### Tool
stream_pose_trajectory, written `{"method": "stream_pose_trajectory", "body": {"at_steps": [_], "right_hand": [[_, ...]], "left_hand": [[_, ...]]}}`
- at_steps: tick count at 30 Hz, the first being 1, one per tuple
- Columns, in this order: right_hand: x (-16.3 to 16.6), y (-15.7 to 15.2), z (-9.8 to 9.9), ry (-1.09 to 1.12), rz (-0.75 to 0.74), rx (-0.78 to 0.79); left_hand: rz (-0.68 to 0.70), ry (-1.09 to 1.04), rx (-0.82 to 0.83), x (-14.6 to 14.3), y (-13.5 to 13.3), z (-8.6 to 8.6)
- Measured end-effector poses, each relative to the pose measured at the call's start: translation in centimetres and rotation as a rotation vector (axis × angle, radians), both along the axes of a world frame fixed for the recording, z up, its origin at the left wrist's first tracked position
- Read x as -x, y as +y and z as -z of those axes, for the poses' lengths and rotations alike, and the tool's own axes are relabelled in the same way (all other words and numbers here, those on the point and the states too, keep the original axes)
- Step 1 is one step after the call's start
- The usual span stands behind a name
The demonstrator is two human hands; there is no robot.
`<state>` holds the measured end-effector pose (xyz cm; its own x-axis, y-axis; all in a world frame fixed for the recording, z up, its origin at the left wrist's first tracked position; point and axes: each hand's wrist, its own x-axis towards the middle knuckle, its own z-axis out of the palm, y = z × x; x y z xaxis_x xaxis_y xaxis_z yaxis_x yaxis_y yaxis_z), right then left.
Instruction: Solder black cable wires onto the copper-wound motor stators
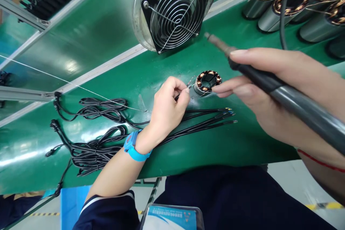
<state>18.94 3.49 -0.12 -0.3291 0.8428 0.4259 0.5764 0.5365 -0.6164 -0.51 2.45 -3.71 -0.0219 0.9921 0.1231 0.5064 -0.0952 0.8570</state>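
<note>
My right hand grips a soldering iron, its tip pointing up and left toward the fan. Two of its fingers reach to the edge of a motor stator with copper windings, which stands upright on the green bench. My left hand, with a blue wristband, pinches the end of a black cable beside the stator's left side. Thin wire ends lie between those fingertips and the stator. Several black cables with stripped ends run beneath my left hand.
A fan with a round wire guard stands at the back of the bench. Several more stators are grouped at the back right. Coiled black cables lie at left. A thin pale wire stretches in from the left.
</note>
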Motion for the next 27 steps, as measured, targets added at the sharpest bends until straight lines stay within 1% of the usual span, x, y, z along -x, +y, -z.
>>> {"method": "stream_pose_trajectory", "body": {"at_steps": [1,3,6,9,11,14,18,21,24,27], "right_hand": [[0.2,0.3,0.0,-0.013,-0.010,0.028],[0.6,0.9,0.5,-0.015,-0.059,0.052],[1.0,1.4,2.4,0.044,-0.133,0.029],[1.3,1.4,4.2,0.057,-0.135,-0.015],[1.3,1.3,4.8,0.055,-0.124,-0.020],[1.5,1.1,5.0,0.061,-0.107,-0.023],[1.7,1.0,5.0,0.053,-0.103,-0.086],[1.8,1.0,5.0,0.040,-0.108,-0.072],[1.8,0.9,4.9,0.059,-0.079,-0.069],[1.9,1.0,4.9,0.049,-0.041,-0.084]], "left_hand": [[-0.004,0.004,0.000,0.0,0.0,0.0],[-0.009,0.006,0.008,0.0,0.0,-0.1],[-0.007,0.000,0.024,0.0,0.1,-0.1],[-0.010,0.000,0.041,-0.1,0.1,-0.1],[-0.012,0.001,0.053,-0.1,0.1,-0.1],[-0.012,-0.006,0.052,-0.1,0.0,-0.1],[-0.012,-0.009,0.043,-0.1,0.0,-0.2],[-0.021,-0.019,0.046,0.0,0.1,-0.1],[-0.022,-0.082,0.083,0.0,0.1,-0.1],[-0.013,-0.193,0.164,0.0,0.2,-0.3]]}}
